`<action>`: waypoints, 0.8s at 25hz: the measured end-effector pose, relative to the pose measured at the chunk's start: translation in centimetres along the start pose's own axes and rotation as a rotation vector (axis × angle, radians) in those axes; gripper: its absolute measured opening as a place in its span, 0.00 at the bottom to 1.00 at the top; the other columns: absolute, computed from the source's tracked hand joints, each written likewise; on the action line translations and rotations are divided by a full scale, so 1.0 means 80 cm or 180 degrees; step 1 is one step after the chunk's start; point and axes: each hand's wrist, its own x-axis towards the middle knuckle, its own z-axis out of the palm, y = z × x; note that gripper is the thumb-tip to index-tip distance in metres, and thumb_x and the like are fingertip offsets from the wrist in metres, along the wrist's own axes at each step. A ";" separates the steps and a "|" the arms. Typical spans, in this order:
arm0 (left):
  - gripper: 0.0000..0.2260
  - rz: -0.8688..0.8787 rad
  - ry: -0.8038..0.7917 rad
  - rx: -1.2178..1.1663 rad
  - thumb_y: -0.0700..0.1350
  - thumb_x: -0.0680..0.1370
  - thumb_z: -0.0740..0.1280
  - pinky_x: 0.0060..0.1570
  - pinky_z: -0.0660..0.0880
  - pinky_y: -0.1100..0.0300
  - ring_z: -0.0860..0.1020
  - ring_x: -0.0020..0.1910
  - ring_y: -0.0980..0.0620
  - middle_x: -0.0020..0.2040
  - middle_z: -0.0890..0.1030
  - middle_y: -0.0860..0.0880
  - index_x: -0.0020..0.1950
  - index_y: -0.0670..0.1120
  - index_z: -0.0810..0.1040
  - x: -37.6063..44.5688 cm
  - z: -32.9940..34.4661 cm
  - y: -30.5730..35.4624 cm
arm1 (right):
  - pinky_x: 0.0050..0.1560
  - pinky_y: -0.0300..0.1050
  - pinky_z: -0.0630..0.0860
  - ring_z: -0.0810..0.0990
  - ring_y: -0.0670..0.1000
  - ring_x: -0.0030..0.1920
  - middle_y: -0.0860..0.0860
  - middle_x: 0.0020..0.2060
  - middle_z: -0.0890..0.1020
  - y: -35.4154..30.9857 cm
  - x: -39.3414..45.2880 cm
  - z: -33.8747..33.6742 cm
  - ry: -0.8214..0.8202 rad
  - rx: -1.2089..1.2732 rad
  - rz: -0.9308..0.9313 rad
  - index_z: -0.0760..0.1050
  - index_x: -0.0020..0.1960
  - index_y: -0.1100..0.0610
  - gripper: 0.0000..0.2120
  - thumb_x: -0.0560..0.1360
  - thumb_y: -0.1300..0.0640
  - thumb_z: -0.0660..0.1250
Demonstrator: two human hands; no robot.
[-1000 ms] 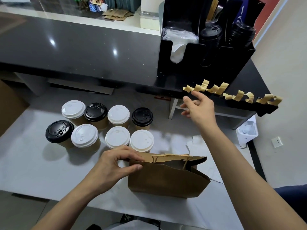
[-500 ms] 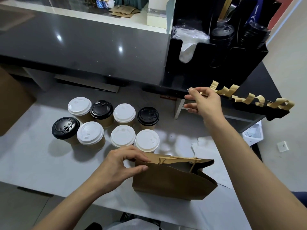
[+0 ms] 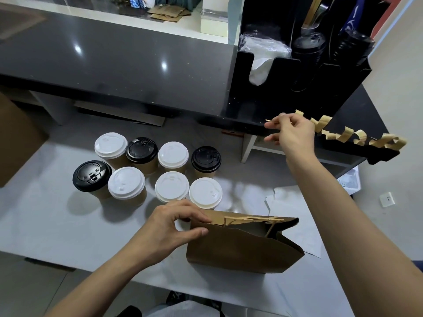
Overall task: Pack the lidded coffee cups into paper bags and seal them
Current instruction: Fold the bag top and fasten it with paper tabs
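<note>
Pinching the folded top edge of a brown paper bag (image 3: 242, 248) between thumb and curled fingers, the person's left hand (image 3: 169, 227) holds it at its left corner. The bag stands on the white table (image 3: 41, 225), nearest the camera, with its twisted paper handles (image 3: 251, 219) lying along the closed mouth.

Just behind the bag, eight lidded coffee cups (image 3: 146, 170) stand upright in two rows of four, close together. Five carry white lids and three carry black ones; the nearest white-lidded cup (image 3: 205, 193) sits just behind the bag's top edge, beside the left hand's fingers.

Farther back and to the right, the right hand (image 3: 293, 133) is raised at the edge of the dark counter (image 3: 114, 65), its thumb and forefinger pinching the end of a tan tape strip (image 3: 271, 121). More curled tape strips (image 3: 357, 136) hang in a row along that counter edge to the right of the hand.

On the counter behind stands a black organiser (image 3: 286, 72) holding white napkins (image 3: 263, 49) and stacks of black lids (image 3: 309, 45).
</note>
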 end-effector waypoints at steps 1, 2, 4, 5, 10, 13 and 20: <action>0.10 0.0011 0.0000 0.0009 0.49 0.73 0.78 0.56 0.78 0.48 0.80 0.56 0.51 0.53 0.84 0.58 0.52 0.60 0.86 0.000 0.000 -0.001 | 0.34 0.39 0.75 0.82 0.49 0.27 0.52 0.43 0.87 -0.001 0.000 -0.001 0.0062 -0.0097 -0.0049 0.77 0.44 0.54 0.12 0.83 0.56 0.59; 0.10 0.0022 0.0001 0.0010 0.49 0.73 0.78 0.56 0.78 0.48 0.80 0.56 0.51 0.53 0.84 0.58 0.52 0.60 0.86 0.000 0.000 -0.001 | 0.34 0.38 0.74 0.82 0.48 0.27 0.52 0.43 0.87 -0.002 -0.002 -0.003 0.0103 -0.0161 -0.0100 0.78 0.44 0.54 0.13 0.83 0.56 0.59; 0.10 0.0046 0.0008 0.0008 0.49 0.73 0.78 0.55 0.78 0.49 0.80 0.56 0.51 0.53 0.83 0.58 0.52 0.60 0.86 0.000 0.000 -0.002 | 0.36 0.39 0.75 0.82 0.48 0.28 0.51 0.41 0.87 -0.005 -0.007 -0.006 0.0121 -0.0233 -0.0263 0.79 0.47 0.56 0.12 0.83 0.55 0.59; 0.10 0.0051 0.0004 0.0007 0.49 0.73 0.78 0.55 0.78 0.49 0.80 0.56 0.51 0.53 0.83 0.59 0.52 0.60 0.86 0.000 0.000 -0.002 | 0.37 0.40 0.76 0.82 0.48 0.28 0.50 0.41 0.87 -0.008 -0.011 -0.008 0.0125 -0.0260 -0.0350 0.79 0.48 0.57 0.12 0.83 0.55 0.59; 0.10 0.0203 0.0032 0.0028 0.48 0.74 0.78 0.53 0.78 0.50 0.81 0.56 0.51 0.53 0.83 0.57 0.52 0.59 0.86 -0.001 0.001 -0.004 | 0.36 0.41 0.75 0.81 0.48 0.29 0.50 0.41 0.87 -0.019 -0.045 -0.022 0.0021 -0.0091 -0.0430 0.76 0.57 0.56 0.06 0.83 0.57 0.62; 0.10 0.0268 0.0067 0.0050 0.47 0.74 0.78 0.52 0.79 0.51 0.81 0.54 0.51 0.53 0.83 0.57 0.53 0.58 0.86 -0.002 0.003 -0.006 | 0.34 0.36 0.74 0.80 0.47 0.29 0.49 0.45 0.88 -0.026 -0.078 -0.041 -0.0018 0.0205 -0.0331 0.74 0.64 0.57 0.11 0.83 0.55 0.66; 0.10 0.0370 0.0011 0.0132 0.48 0.74 0.77 0.52 0.79 0.53 0.80 0.53 0.50 0.52 0.82 0.57 0.53 0.59 0.85 -0.003 0.002 -0.006 | 0.33 0.43 0.73 0.75 0.48 0.25 0.53 0.46 0.88 -0.046 -0.161 -0.080 -0.0063 0.0568 -0.0337 0.77 0.55 0.60 0.05 0.83 0.59 0.64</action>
